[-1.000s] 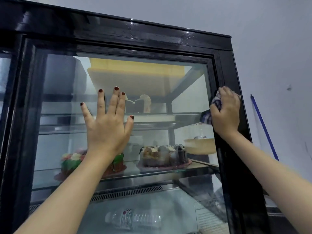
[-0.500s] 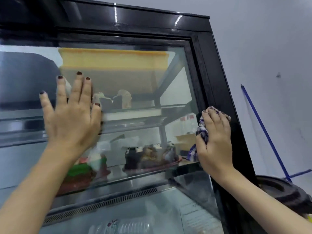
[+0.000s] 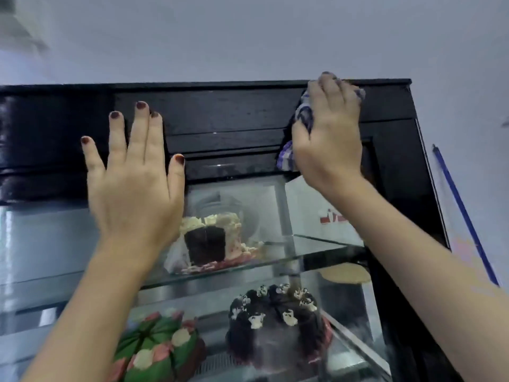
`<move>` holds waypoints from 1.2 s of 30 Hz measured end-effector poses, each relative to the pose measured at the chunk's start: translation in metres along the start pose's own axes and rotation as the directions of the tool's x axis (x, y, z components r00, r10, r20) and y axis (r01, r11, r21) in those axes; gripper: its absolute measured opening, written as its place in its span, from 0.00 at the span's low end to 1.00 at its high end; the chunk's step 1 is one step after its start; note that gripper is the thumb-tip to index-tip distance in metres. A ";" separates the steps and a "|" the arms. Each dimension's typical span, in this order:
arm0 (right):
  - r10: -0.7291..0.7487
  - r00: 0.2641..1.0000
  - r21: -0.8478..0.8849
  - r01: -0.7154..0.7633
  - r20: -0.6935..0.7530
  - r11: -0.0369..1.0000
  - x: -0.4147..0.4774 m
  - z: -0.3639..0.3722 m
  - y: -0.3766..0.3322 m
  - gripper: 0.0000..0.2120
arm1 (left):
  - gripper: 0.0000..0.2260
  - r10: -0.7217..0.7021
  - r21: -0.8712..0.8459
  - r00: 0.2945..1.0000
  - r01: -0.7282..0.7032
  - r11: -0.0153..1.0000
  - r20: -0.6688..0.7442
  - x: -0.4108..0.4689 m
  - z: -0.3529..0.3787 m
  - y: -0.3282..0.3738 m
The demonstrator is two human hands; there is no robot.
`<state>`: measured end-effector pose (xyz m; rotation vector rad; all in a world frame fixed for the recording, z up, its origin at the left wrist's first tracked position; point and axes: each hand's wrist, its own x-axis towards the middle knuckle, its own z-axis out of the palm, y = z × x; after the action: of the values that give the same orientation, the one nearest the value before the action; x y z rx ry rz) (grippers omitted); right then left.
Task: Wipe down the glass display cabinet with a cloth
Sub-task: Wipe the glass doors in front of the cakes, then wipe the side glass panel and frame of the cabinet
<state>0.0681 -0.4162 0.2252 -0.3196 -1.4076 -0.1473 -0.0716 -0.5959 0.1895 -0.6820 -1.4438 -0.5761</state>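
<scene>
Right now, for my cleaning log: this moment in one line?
left hand: flat on cabinet frame | right hand: grips cloth at frame's top right corner

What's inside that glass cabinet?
A cut chocolate cake on the upper shelf; a dark cake and a green cake below. The left hand covers part of that shelf.

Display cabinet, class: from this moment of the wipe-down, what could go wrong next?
1. The bare left hand lies flat across the top frame and the glass, so it may leave fresh prints.
2. The cloth, bunched under the right hand, touches little of the frame, so it might miss patches.
</scene>
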 end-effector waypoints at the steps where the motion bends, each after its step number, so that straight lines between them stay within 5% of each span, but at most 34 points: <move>1: -0.101 0.995 0.008 0.101 0.024 0.995 -0.006 0.004 -0.013 0.27 | 0.27 0.003 -0.008 1.000 -0.003 1.000 0.004 0.003 -0.001 -0.002; 3: -0.274 0.959 0.015 0.274 0.078 0.962 -0.021 0.007 -0.027 0.27 | 0.27 0.001 -0.007 1.000 -0.001 1.000 0.020 0.004 -0.002 -0.005; 5: -0.268 0.959 0.014 0.268 0.088 0.963 -0.022 0.000 -0.013 0.26 | 0.27 -0.007 -0.013 1.000 0.008 1.000 0.025 0.002 -0.002 -0.004; 9: 0.193 0.981 0.052 -0.193 0.014 0.980 -0.004 -0.016 0.027 0.26 | 0.27 -0.065 -0.014 0.996 0.066 0.998 0.066 0.000 -0.003 0.003; 11: 0.297 0.955 0.043 -0.296 -0.011 0.954 -0.008 -0.012 0.013 0.27 | 0.27 -0.075 -0.014 0.993 0.077 0.997 0.089 -0.001 -0.003 0.004; 17: -0.160 0.965 0.062 0.150 0.210 0.987 -0.032 0.003 -0.046 0.28 | 0.28 -0.097 0.008 0.982 0.097 0.995 0.162 0.001 -0.006 0.004; 19: -0.063 0.984 0.018 0.061 0.168 0.998 -0.027 -0.003 -0.025 0.27 | 0.28 -0.091 0.025 0.980 0.088 0.996 0.178 -0.002 -0.007 0.004; 21: 0.179 0.982 -0.015 -0.179 0.053 0.984 -0.014 -0.008 0.002 0.27 | 0.28 -0.093 0.043 0.975 0.086 0.995 0.200 -0.001 -0.005 0.003; 24: 0.459 0.884 -0.002 -0.461 -0.083 0.887 -0.001 -0.011 0.026 0.27 | 0.29 -0.090 0.045 0.967 0.082 0.996 0.237 -0.007 -0.004 0.002; 26: 0.475 0.877 -0.015 -0.478 -0.073 0.878 -0.002 -0.006 0.010 0.28 | 0.29 -0.095 0.044 0.961 0.087 0.995 0.259 -0.005 -0.006 0.002; 29: 0.225 0.964 -0.008 -0.226 0.140 0.974 -0.018 0.001 -0.039 0.29 | 0.29 -0.108 0.013 0.939 0.109 0.994 0.327 0.001 -0.015 0.004; 32: 0.071 0.958 0.003 -0.075 0.277 0.997 -0.027 -0.006 -0.049 0.28 | 0.26 -0.076 -0.008 0.903 0.087 0.996 0.424 0.007 -0.027 0.001; 36: 0.426 0.901 -0.038 -0.424 0.088 0.905 -0.002 -0.013 0.006 0.27 | 0.25 -0.047 -0.031 0.881 0.070 0.997 0.471 0.024 -0.032 -0.014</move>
<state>0.0817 -0.4149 0.2207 -0.6490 -1.3977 0.2183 -0.0581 -0.6276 0.2141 -0.8582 -1.9155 -0.5120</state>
